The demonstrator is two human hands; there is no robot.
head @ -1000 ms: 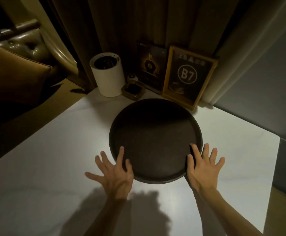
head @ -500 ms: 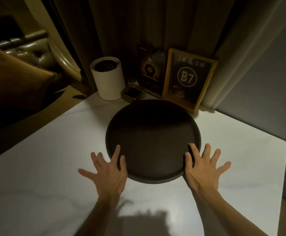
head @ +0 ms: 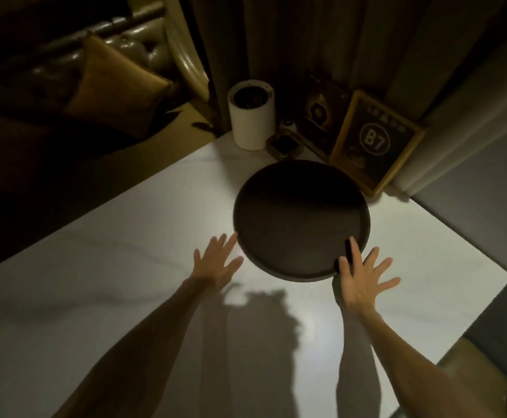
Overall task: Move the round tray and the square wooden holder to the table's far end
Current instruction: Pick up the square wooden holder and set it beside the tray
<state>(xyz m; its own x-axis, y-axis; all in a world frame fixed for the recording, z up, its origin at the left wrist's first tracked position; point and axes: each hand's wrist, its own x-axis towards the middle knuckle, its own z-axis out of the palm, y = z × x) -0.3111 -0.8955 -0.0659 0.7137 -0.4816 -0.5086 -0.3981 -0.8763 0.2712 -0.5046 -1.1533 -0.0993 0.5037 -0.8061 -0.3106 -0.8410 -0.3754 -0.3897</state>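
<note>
Round tray (head: 302, 220), dark with a low raised rim, lies flat on the white counter (head: 125, 267) toward its far end, just short of the far edge. Left hand (head: 216, 262) is flat and spread, palm down, fingers apart; its fingertips reach the near-left rim of the tray, contact uncertain, nothing gripped. Right hand (head: 364, 276) is also spread wide, palm down; thumb and index finger lie against the near-right rim of the tray, index tip overlapping the rim, remaining fingers fanned over the counter to the right. Neither hand closes around anything. Square wooden holder (head: 285, 144), small with a dark recess, sits at the far edge of the counter, just beyond the tray's far rim and just right of a white cylinder container (head: 250, 117) with an open dark top. A gold-framed sign (head: 374, 141) reading "B7" leans against the curtain at the far edge, just beyond the tray's far-right rim. A darker card (head: 321, 113) stands between holder and sign; its print is too dim to read. Both forearms cast shadows on the counter's near half.
</note>
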